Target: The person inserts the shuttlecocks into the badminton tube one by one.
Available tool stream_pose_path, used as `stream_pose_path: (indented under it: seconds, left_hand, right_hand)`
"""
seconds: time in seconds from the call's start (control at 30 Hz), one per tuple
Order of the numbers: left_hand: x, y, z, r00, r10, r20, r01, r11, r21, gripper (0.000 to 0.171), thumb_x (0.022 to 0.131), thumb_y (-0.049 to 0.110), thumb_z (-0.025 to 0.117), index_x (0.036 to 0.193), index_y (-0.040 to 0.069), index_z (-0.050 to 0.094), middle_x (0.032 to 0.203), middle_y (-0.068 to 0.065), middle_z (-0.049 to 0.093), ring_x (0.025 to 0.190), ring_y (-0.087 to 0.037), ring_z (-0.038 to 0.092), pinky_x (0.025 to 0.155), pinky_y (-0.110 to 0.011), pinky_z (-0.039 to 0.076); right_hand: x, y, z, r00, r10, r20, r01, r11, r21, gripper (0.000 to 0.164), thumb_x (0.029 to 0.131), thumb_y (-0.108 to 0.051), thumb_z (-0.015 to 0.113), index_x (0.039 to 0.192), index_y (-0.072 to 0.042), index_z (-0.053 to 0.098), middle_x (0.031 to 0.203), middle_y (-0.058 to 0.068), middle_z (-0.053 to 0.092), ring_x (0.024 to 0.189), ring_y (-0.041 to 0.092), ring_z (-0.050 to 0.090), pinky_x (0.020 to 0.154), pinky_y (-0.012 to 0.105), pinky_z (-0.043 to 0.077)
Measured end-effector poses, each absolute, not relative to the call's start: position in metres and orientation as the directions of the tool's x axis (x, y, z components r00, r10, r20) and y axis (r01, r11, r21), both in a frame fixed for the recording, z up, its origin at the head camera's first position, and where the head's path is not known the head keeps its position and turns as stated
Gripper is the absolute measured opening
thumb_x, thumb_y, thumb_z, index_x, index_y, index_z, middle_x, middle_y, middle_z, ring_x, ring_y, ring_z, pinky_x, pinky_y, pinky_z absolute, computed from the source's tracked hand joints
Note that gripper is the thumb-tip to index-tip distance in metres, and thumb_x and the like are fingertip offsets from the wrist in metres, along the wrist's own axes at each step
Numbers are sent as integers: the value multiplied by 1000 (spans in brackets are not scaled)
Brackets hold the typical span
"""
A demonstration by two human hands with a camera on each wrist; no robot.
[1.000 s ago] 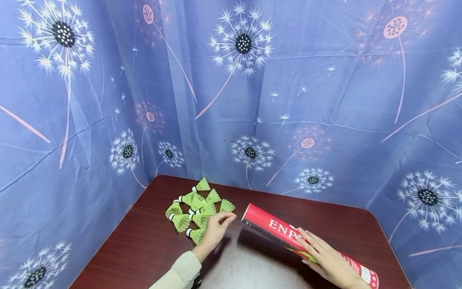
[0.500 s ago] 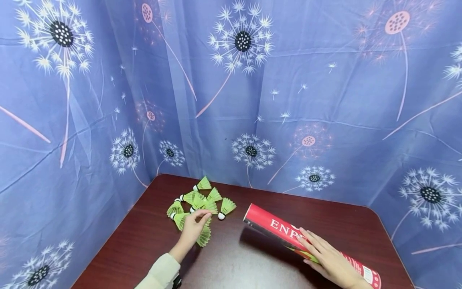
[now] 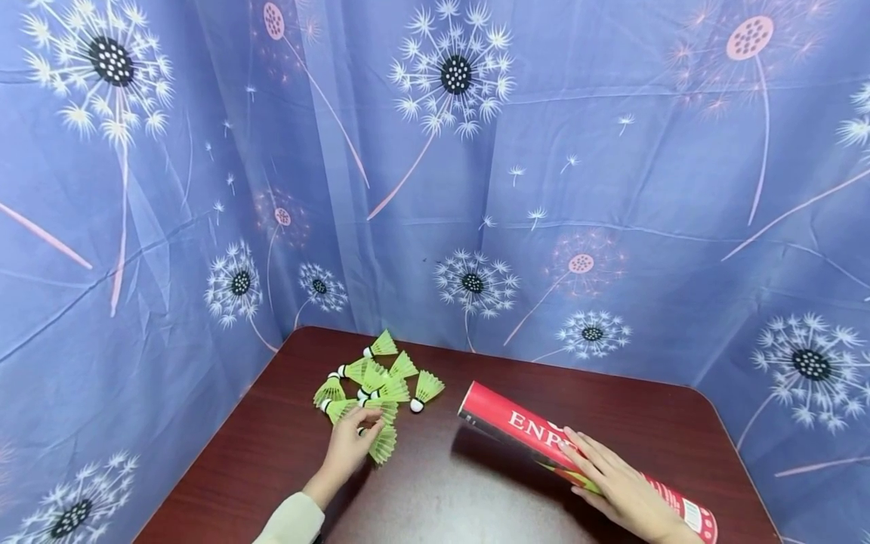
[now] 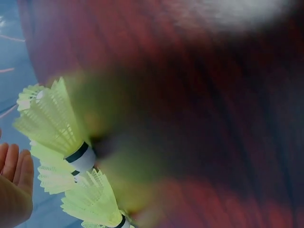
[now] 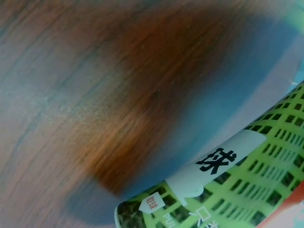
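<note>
My left hand point(image 3: 350, 446) is over the near edge of a pile of yellow-green shuttlecocks point(image 3: 370, 374). Its thumb and index finger are bent, with a gap between them, around the cork end of the nearest shuttlecock point(image 3: 384, 444). That cork is mostly hidden by the fingers. In the left wrist view, part of the hand point(image 4: 16, 187) shows beside several shuttlecocks point(image 4: 52, 118). My right hand point(image 3: 615, 487) holds a red shuttlecock tube point(image 3: 499, 412), fingers across its top and thumb along its near side. The tube slants, its left end raised over its shadow. Its green printed side point(image 5: 237, 185) fills the right wrist view's corner.
Everything is on a dark red-brown wooden table point(image 3: 234, 453) with a rounded far corner. One shuttlecock point(image 3: 428, 387) lies between the pile and the tube. Blue dandelion-print curtains point(image 3: 408, 249) hang close behind the table and along its sides.
My left hand has moved left and nearer, from beside the tube's left end to the nearest shuttlecock, uncovering the one by the tube. The right hand and tube have hardly moved.
</note>
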State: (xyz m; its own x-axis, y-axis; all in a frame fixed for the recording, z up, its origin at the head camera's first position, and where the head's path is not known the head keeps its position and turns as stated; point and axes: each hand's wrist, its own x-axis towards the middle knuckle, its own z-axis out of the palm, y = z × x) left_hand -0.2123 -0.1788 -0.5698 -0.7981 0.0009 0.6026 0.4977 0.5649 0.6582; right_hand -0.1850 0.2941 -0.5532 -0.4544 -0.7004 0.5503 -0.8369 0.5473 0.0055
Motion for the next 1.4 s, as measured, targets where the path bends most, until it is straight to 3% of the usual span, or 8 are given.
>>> stream_pose_path:
  seconds: [0.27,0.83,1.4]
  left_hand:
    - [-208,-176,-583,-750,46,660,485,717,501,26,66,-1,83,89,-2,70,81,-10,65,73,-27,63,68,-39,51]
    - [-207,-172,-595,-716,30,698,498,722,480,20,63,-7,78,76,3,67,74,-4,63,68,-22,62,62,-32,52]
    - [-211,-173,-579,-668,-1,744,547,677,492,11,73,-6,75,77,4,71,75,0,66,68,-14,63,63,-22,50]
  right_hand:
    - [-184,293,-551,-463,-700,544,-830,558,12,58,98,-46,50,140,-7,49,148,16,41,128,27,44,113,18,18]
    - [-182,292,-554,-474,-702,532,-826,564,8,59,97,-47,49,141,-8,47,145,18,43,130,24,43,113,17,17]
    - [-184,291,-553,-453,-710,539,-838,545,13,58,97,-45,51,140,-6,49,146,18,43,129,27,43,114,20,17]
